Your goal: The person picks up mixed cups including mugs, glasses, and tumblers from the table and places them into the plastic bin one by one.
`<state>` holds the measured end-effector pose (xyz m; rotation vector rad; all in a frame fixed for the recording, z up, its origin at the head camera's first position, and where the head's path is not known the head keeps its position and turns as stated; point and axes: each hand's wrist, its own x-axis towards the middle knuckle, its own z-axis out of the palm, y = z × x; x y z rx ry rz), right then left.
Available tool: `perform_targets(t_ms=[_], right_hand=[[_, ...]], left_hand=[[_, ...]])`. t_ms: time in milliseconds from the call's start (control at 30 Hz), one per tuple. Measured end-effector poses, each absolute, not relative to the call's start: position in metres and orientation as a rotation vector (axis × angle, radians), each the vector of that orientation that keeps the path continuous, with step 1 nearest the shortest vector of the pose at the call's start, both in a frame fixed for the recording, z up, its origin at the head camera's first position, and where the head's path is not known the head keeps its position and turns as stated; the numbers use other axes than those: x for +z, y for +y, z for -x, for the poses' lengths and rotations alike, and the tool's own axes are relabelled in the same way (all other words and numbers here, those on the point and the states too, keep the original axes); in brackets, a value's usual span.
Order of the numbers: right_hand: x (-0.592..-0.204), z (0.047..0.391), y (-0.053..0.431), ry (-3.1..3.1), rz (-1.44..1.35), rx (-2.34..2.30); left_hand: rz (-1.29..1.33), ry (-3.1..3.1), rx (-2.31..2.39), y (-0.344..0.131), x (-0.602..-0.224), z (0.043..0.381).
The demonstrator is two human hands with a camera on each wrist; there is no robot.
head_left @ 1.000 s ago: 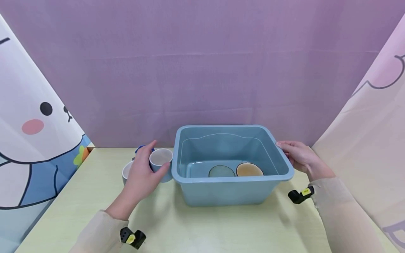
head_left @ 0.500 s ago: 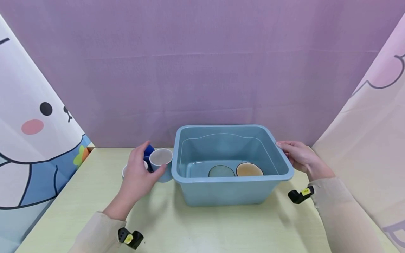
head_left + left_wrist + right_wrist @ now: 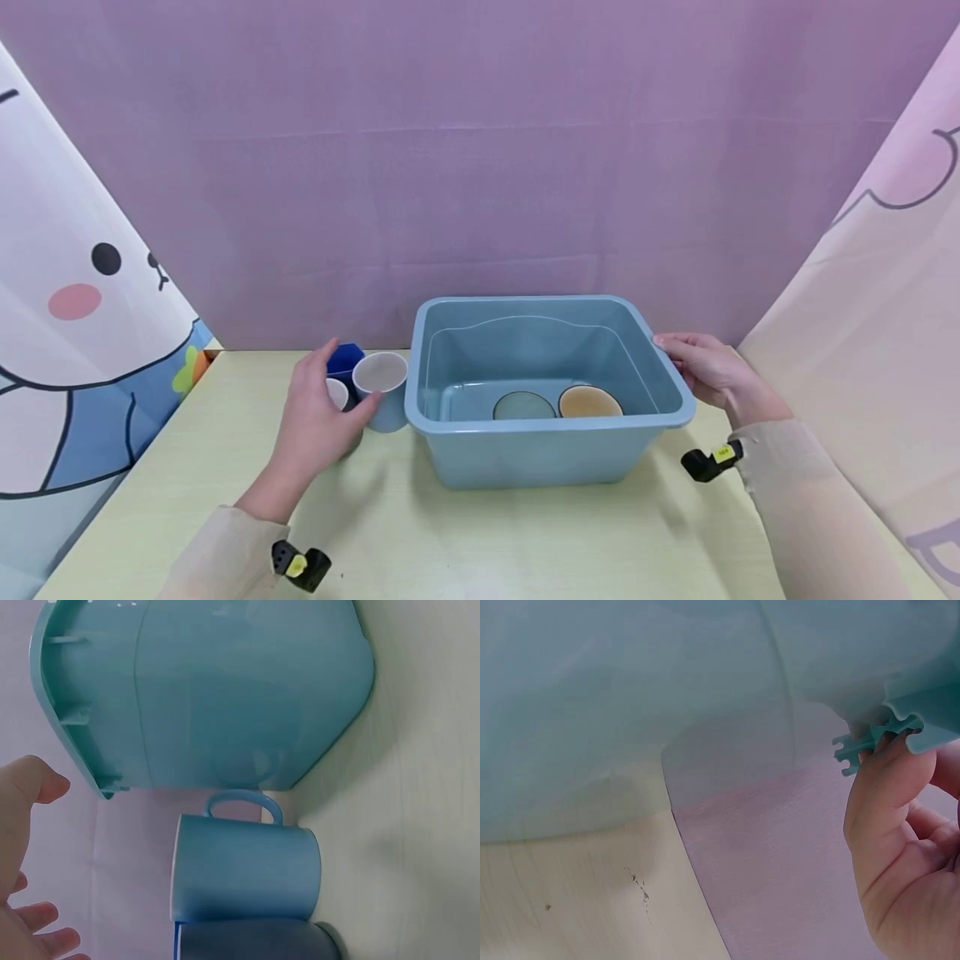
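Noted nearest: two pale sleeves (image 3: 225, 550), reaching in from the lower corners above the worktop (image 3: 480, 542). Found left hand (image 3: 318, 412) spread wide, gripping nothing visible; fingers pointing forward, thumb well apart and directed toward the tub, held about level with the cup rims. Cannot tell contact with the white-lined cup (image 3: 337, 393), partly hidden behind that hand. Found right hand (image 3: 701, 367) pinching the right end rim of the blue tub (image 3: 536, 454), fingers curled, forearm angled inward. Logged beyond left thumb: light blue mug (image 3: 390, 411), upright, just beside tub; dark blue cup (image 3: 345, 358) next to mug, on the left. Logged inside tub: green-lined vessel (image 3: 524, 406) and tan-lined vessel (image 3: 590, 401), near each other. Farthest: purple curtain (image 3: 480, 167)
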<state>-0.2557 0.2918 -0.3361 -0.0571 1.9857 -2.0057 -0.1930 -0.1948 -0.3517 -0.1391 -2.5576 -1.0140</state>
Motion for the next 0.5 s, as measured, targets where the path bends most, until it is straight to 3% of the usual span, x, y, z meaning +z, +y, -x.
perform_targets(t_ms=[500], right_hand=[[-0.333,0.254,0.290,1.995,0.050,-1.996]], left_hand=[[0.038,-2.603,-0.981,-0.213,-0.362,0.196]])
